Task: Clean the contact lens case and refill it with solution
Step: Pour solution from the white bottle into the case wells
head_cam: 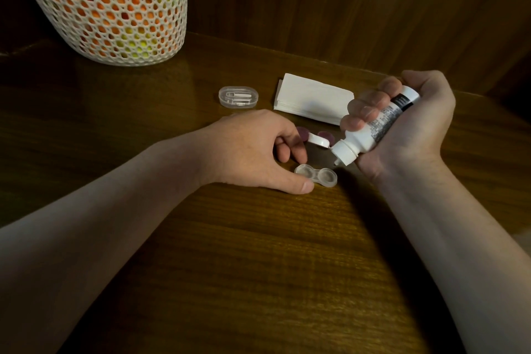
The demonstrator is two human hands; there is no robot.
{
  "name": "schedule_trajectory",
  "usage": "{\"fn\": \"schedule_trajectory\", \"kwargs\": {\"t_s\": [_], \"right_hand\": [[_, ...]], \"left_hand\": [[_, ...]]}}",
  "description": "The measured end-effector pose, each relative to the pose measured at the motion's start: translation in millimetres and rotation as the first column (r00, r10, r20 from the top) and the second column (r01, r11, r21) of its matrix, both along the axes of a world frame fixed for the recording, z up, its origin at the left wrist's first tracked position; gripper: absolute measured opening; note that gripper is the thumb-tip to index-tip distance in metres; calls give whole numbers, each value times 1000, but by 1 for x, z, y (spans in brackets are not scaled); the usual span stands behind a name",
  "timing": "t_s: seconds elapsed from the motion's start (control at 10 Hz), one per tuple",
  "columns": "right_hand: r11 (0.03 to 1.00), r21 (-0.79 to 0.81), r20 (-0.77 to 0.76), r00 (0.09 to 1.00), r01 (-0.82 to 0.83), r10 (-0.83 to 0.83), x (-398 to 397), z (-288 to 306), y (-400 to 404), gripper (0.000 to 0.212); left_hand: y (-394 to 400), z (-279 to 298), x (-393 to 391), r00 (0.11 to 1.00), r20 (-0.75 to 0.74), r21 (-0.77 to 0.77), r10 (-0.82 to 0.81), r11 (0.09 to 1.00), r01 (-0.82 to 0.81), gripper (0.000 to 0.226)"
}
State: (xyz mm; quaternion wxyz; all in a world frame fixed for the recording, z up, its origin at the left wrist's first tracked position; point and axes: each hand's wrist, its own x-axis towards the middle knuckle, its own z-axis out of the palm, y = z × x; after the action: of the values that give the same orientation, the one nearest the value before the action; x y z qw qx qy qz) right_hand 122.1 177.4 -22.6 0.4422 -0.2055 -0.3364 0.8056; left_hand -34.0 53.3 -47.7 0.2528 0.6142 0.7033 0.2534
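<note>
Pouring pose: the right hand [413,123] holds a white plastic solution bottle with a black-and-white printed label [373,129] tilted nozzle-down, its tip just above the right-hand well of the case.
Right grip: fingers and thumb are curled round the bottle's body.
Bottle cap: a white flip lid [318,140] hangs open from the bottle's neck on its hinge, pointing toward the left hand.
Lens case: a clear, lidless twin-well plastic contact lens case [316,176] lies flat on the dark brown wooden bench [258,253], between the two hands; whether either well holds liquid cannot be told.
Left grip: the left hand [253,149] rests on the bench, the thumb tip touching the left end of the case and the fingers loosely curled just behind it; whether those fingers also touch the case cannot be told.
Case lids: two round purple screw caps [324,135] lie on the bench behind the case, partly hidden by the left fingers and the flip lid.
Small box: a clear oval plastic box [238,96], closed, sits further back on the bench with small white pieces inside, too small to identify.
Tissues: a folded stack of white paper tissues [313,97] lies beside the oval box, behind the bottle.
Basket: a tall white mesh basket [109,5] stands at the back left corner of the bench, filled with orange and yellow-green contents seen through the holes.
</note>
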Motion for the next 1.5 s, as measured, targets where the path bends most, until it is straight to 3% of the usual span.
{"fn": "schedule_trajectory", "kwargs": {"t_s": [1.5], "right_hand": [[1000,25,-3,1000,1,-1,-1,0,0,44]], "left_hand": [[-2,2,1,1000,-12,-22,-8,1000,8,36]]}}
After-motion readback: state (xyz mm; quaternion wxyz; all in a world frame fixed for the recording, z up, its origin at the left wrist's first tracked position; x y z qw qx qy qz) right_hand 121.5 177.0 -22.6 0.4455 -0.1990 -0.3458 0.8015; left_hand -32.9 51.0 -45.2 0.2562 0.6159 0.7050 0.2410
